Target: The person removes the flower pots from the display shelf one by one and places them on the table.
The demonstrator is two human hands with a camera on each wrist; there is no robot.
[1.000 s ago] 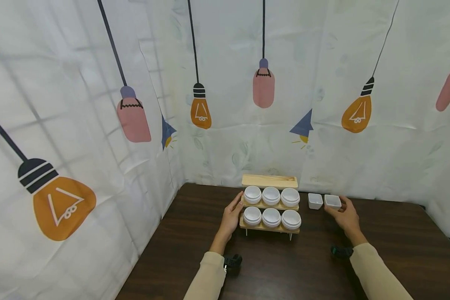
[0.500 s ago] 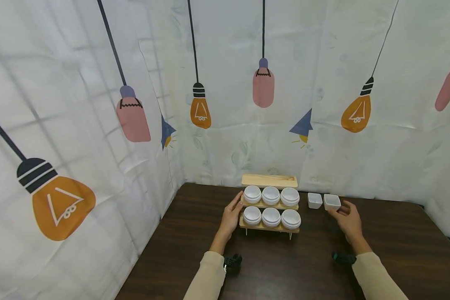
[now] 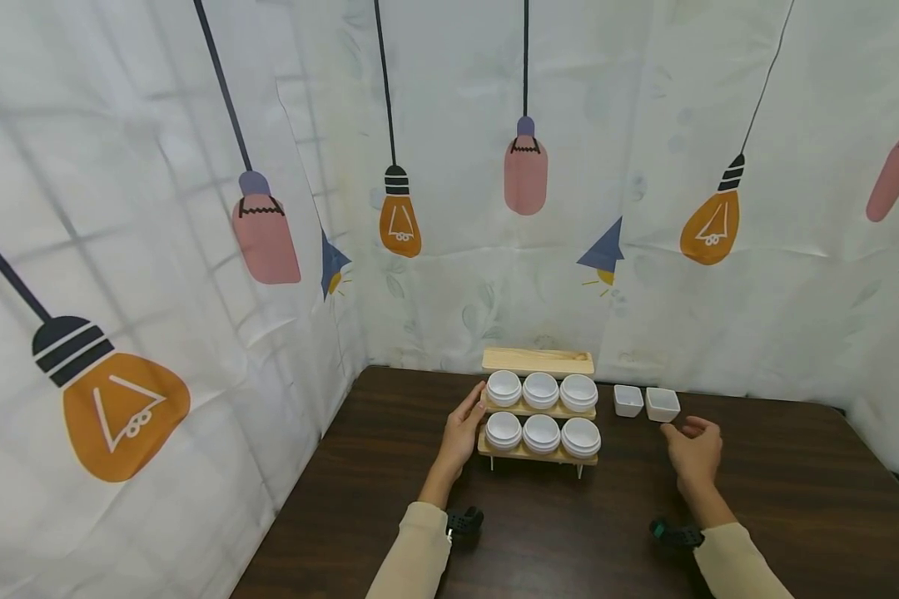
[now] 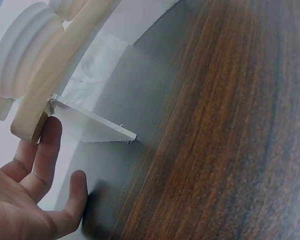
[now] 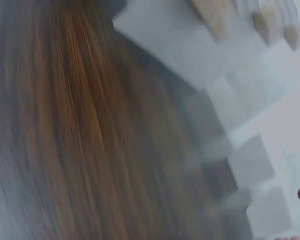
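Observation:
A tiered wooden stand (image 3: 537,362) bears several round white bowls (image 3: 543,434) in two rows. At its left side, my left hand (image 3: 459,437) touches the end of a shelf. Close up in the left wrist view, fingertips (image 4: 51,131) meet the wooden shelf end (image 4: 32,117); another finger hangs apart from it. To the right of the stand sit two square white bowls, a left one (image 3: 628,401) and a right one (image 3: 663,404). Just below the right square bowl is my right hand (image 3: 697,453), loosely bent and holding nothing. The right wrist view is blurred.
A dark wooden table (image 3: 539,532) carries everything. Behind and to the left hangs a white curtain (image 3: 449,299) printed with lamps. Thin white supports (image 4: 95,120) hold up the stand's shelves.
My right hand has let go of the right square bowl and drawn back toward me, leaving it beside the other one. My left hand has stayed at the stand.

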